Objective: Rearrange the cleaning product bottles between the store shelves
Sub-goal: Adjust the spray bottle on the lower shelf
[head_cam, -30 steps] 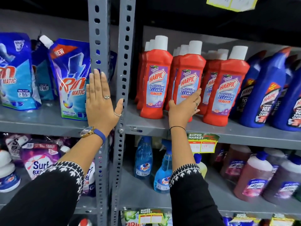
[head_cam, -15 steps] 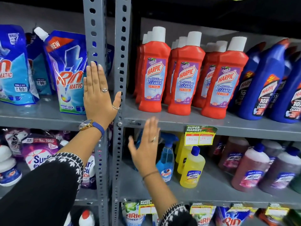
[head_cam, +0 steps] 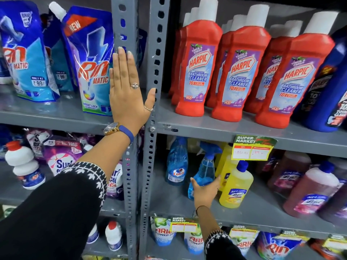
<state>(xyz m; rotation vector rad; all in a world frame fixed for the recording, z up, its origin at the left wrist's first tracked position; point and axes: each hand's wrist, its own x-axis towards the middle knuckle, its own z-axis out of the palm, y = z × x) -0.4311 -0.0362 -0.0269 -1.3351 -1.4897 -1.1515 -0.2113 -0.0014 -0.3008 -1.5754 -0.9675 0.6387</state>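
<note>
Lower and further in than half a second ago, the right hand (head_cam: 205, 190) has dropped from mid-air to the middle shelf and now cups the base of the blue spray bottle (head_cam: 203, 171), fingers around its lower body — whether it is fully gripped I cannot tell. Its black embroidered sleeve (head_cam: 217, 243) crosses the shelf edge below. Nearer the camera, the left hand (head_cam: 129, 94) lies flat and open against the grey perforated upright (head_cam: 131, 34), holding nothing, a gold watch with a blue strap (head_cam: 118, 128) at the wrist.

Just right of the spray bottle stands a yellow bottle with a blue cap (head_cam: 235, 186), touching or nearly touching it; a second blue bottle (head_cam: 176, 162) stands to its left, further back. Pinkish bottles (head_cam: 309, 190) fill the right of that grey metal shelf (head_cam: 169, 203). On the shelf above, red bathroom-cleaner bottles (head_cam: 238, 72) stand in rows, dark blue ones (head_cam: 326, 91) beside them. Left of the upright — blue detergent pouches (head_cam: 90, 68) above, purple packs (head_cam: 60, 156) below.
</note>
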